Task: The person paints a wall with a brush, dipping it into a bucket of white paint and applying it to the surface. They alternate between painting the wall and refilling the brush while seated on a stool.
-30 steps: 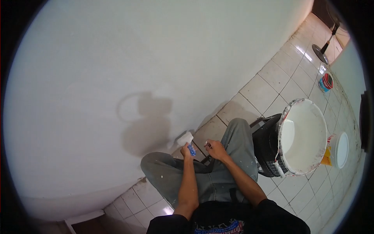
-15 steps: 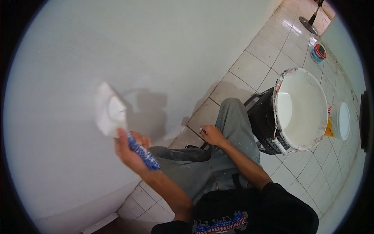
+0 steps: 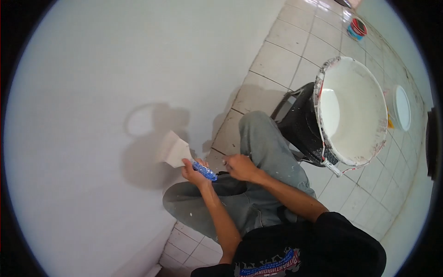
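My left hand (image 3: 197, 175) is wrapped round the blue-patterned handle of a wide paintbrush (image 3: 176, 151). The brush's pale, flared head points up and left, close to the white wall, where its shadow falls. Over my bent right leg, my right hand (image 3: 242, 167) is held with its fingers curled in and nothing showing in them. To the right of that knee is a large paint bucket (image 3: 362, 106) with a paint-smeared rim and a pool of white paint at its left side. Its wire handle with a white grip (image 3: 333, 168) hangs down in front.
Black plastic legs, like a stool's (image 3: 295, 117), stand under the bucket. Behind it are a white-lidded tub (image 3: 401, 108) and a small red-and-blue tub (image 3: 357, 29) on the tiled floor (image 3: 295, 41). The wall (image 3: 92, 92) fills the left side.
My left hand has brought the paintbrush right and slightly down, nearer to my lap. My right hand has shifted a little left, and the view has turned so the bucket appears higher.
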`<state>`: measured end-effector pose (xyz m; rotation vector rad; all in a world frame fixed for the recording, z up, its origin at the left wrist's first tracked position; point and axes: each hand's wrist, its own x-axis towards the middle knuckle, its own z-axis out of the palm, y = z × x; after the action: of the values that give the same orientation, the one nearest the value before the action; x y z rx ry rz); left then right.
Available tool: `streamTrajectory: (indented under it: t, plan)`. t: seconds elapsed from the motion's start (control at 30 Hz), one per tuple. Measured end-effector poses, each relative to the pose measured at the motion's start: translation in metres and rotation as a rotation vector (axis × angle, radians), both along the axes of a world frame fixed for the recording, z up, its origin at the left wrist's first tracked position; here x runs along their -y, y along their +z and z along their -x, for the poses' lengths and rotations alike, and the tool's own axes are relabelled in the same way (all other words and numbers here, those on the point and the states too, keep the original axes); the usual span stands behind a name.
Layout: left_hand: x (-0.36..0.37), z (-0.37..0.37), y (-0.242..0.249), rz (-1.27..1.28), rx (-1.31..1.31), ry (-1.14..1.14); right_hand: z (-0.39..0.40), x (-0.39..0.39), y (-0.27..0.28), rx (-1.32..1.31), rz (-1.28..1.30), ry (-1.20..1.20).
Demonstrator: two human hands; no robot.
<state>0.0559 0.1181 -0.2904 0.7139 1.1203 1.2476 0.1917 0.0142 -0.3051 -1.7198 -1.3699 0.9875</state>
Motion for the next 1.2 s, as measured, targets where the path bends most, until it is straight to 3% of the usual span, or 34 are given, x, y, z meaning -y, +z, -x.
streamTrajectory:
  t: [0.13,0.37,0.5,0.6,0.7,0.77,0.83,0.97,1.03,1.13,1.2]
  plan:
    - [-0.005,0.006,-0.109,0.277,-0.015,-0.014,0.012,-0.003,0.001,0.0,-0.009,0.047]
    - [-0.033,0.03,-0.239,0.724,-0.009,-0.045,0.008,-0.018,-0.011,0.031,0.09,0.077]
    - [-0.041,0.034,-0.263,0.849,-0.003,-0.074,0.005,-0.019,-0.017,0.058,0.054,0.052]
    - [-0.05,0.033,-0.268,0.961,0.114,-0.015,0.005,-0.021,-0.02,0.071,0.08,0.063]
    - [-0.054,0.032,-0.267,1.016,0.068,0.065,0.011,-0.021,-0.022,0.091,0.069,0.067]
    - [-0.048,0.05,-0.285,1.038,0.216,-0.022,0.011,-0.026,-0.018,0.112,0.088,0.087]
    - [-0.046,0.057,-0.289,1.043,0.321,-0.06,0.015,-0.028,-0.022,0.09,0.077,0.103]
    - [-0.055,0.06,-0.263,0.824,0.151,-0.118,0.016,-0.029,-0.026,0.074,0.005,0.092]
    - [-0.054,0.063,-0.22,0.733,0.056,-0.259,0.017,-0.029,-0.024,0.057,0.009,0.126]
    - [-0.04,0.034,-0.129,0.678,-0.229,-0.188,0.025,-0.039,-0.019,0.016,-0.011,0.124]
    - [-0.03,0.031,-0.083,0.538,-0.195,-0.208,0.026,-0.038,-0.012,-0.022,-0.012,0.115]
